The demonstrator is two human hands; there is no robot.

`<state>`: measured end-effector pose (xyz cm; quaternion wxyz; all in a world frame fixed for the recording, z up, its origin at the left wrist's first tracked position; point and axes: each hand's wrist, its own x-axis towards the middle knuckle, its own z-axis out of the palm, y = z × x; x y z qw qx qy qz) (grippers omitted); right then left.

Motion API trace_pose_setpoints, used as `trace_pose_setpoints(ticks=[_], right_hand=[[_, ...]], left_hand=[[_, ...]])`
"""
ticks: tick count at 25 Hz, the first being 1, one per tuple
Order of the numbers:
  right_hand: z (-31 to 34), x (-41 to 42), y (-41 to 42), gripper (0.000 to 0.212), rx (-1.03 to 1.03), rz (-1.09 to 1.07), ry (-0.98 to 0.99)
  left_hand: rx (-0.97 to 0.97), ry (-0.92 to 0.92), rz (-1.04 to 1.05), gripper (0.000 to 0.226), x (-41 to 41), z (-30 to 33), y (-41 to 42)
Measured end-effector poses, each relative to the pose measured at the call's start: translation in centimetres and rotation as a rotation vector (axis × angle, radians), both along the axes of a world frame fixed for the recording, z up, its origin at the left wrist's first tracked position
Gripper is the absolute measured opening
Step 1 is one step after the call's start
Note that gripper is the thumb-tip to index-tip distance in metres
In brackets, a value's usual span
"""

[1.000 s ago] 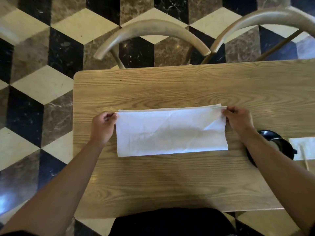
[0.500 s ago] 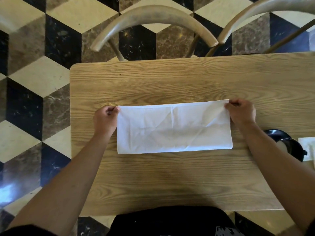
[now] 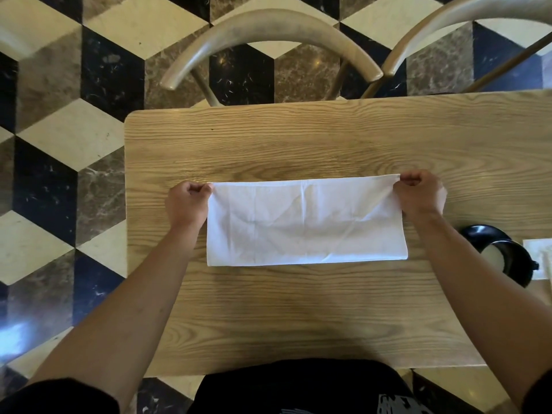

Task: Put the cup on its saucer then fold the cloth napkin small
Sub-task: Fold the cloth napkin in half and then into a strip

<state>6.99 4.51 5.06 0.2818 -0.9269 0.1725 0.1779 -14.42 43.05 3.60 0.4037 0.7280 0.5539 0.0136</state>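
Note:
A white cloth napkin (image 3: 304, 224) lies folded into a long rectangle in the middle of the wooden table (image 3: 298, 138). My left hand (image 3: 186, 203) pinches its far left corner. My right hand (image 3: 419, 195) pinches its far right corner. To the right, a black cup (image 3: 507, 261) with a pale inside stands on a black saucer (image 3: 478, 233). My right forearm partly covers both.
Two curved wooden chair backs (image 3: 268, 34) (image 3: 466, 22) stand beyond the table's far edge. A white paper (image 3: 537, 249) lies at the right border next to the cup. The table's left edge runs above a patterned tile floor (image 3: 59, 144).
Both hands have drawn the napkin's far corners outward and level, so its far edge lies straight and taut. The loose second layer that showed along the far edge is now lined up.

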Motion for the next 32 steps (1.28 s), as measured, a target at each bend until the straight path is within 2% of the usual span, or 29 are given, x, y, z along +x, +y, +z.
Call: trace_pose_setpoints(ticks=[3, 5, 8, 9, 12, 15, 19, 22, 26, 32], right_hand=[[0.4, -0.8, 0.1, 0.026, 0.004, -0.036, -0.047], [1.0, -2.4, 0.7, 0.030, -0.017, 0.001, -0.146], [1.2, -7.5, 3.9, 0.032, -0.011, 0.312, -0.347], [1.0, -9.6, 5.8, 0.032, 0.039, 0.436, -0.379], [0.2, -16.1, 12.3, 0.041, 0.128, 0.784, -0.377], [-0.6, -19.6, 18.2, 0.050, 0.155, 0.942, -0.313], [-2.1, -20.3, 22.4, 0.056, 0.069, 1.013, -0.272], [-3.6, -19.9, 21.9, 0.060, -0.010, 1.035, -0.274], [-5.0, -18.6, 18.8, 0.073, -0.132, 1.062, -0.324], [-5.9, -12.7, 8.2, 0.075, -0.274, 0.908, -0.385]], left_hand=[[0.076, 0.029, -0.037, 0.026, -0.3, 0.5, -0.4], [0.216, 0.041, -0.103, 0.025, -1.2, 1.2, -1.2], [0.560, 0.048, -0.459, 0.027, -4.1, 1.1, -3.7], [0.608, 0.043, -0.600, 0.032, -5.2, 0.7, -4.6], [0.620, -0.011, -0.874, 0.050, -7.0, -0.9, -5.6], [0.639, -0.014, -1.008, 0.060, -6.7, -2.1, -5.1], [0.631, 0.075, -1.069, 0.065, -6.8, -3.6, -4.3], [0.705, 0.077, -1.055, 0.062, -6.8, -4.2, -4.4], [0.764, 0.103, -1.039, 0.070, -6.9, -5.2, -4.2], [0.794, 0.057, -1.046, 0.078, -7.2, -6.0, -3.8]])
